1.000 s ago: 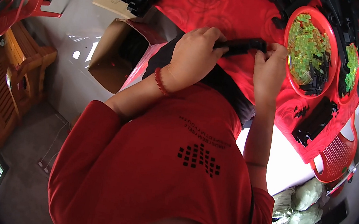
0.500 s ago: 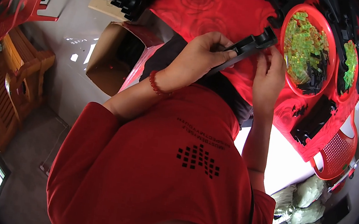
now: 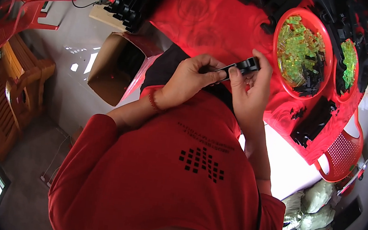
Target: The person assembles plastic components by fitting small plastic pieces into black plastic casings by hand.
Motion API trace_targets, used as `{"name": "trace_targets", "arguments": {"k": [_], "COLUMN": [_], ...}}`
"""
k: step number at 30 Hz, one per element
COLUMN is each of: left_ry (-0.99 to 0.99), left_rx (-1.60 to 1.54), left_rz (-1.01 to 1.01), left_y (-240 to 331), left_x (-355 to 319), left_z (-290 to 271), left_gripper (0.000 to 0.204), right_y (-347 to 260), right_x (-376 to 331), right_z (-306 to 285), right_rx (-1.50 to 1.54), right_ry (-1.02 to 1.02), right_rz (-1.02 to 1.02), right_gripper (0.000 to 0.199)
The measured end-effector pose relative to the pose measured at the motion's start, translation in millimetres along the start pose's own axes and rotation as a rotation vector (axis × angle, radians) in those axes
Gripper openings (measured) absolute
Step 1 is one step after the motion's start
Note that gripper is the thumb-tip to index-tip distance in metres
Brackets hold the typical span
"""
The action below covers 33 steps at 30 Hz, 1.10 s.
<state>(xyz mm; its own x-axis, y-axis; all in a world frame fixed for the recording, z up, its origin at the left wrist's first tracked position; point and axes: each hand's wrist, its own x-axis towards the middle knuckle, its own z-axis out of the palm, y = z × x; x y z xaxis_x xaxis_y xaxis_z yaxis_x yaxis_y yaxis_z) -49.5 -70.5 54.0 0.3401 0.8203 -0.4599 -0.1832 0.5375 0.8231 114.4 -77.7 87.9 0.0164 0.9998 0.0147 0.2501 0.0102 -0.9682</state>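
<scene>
My left hand and right hand both clasp the black plastic part, just left of the red bowl; fitting step, which I judge calls next for a translucent green piece.

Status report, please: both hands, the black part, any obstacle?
Left hand and right hand both grip black part. Held above red table, beside red bowl. No obstacle.

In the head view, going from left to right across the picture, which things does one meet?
Wooden chair → open cardboard box → left hand → black plastic part → red bowl of yellow-green pieces → red perforated basket.
</scene>
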Motion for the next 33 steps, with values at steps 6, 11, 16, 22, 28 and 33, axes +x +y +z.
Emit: {"name": "trace_targets", "arguments": {"k": [6, 11, 16, 22, 28, 33], "left_ry": [0.025, 0.033, 0.027, 0.158, 0.245, 0.249], "left_rx": [0.019, -0.175, 0.069, 0.687, 1.08, 1.123], "left_rz": [0.016, 0.011, 0.028, 0.069, 0.362, 0.457], "left_y": [7.3, 6.0, 10.0, 39.1, 32.8, 31.9], "left_x": [-1.5, 5.2, 23.4, 32.7, 37.9, 39.1], "left_z": [2.8, 6.0, 5.9, 6.1, 14.9, 15.3], "left_gripper": [0.018, 0.014, 0.014, 0.014, 0.019, 0.021], "right_y": [9.4, 12.9, 12.9, 41.3, 43.6, 46.7], "right_x": [-6.4, -7.2, 4.1, 16.5, 22.9, 17.1], "right_z": [-3.1, -1.9, -7.4, -33.4, -33.3, -34.1], "right_rx": [-0.08, -0.078, 0.06, -0.469, -0.889, -0.79], "right_ry": [0.035, 0.066, 0.094, 0.21, 0.09, 0.12], "right_rz": [-0.057, -0.063, 0.092, 0.113, 0.135, 0.096], "right_gripper": [0.055, 0.056, 0.051, 0.027, 0.017, 0.022]}}
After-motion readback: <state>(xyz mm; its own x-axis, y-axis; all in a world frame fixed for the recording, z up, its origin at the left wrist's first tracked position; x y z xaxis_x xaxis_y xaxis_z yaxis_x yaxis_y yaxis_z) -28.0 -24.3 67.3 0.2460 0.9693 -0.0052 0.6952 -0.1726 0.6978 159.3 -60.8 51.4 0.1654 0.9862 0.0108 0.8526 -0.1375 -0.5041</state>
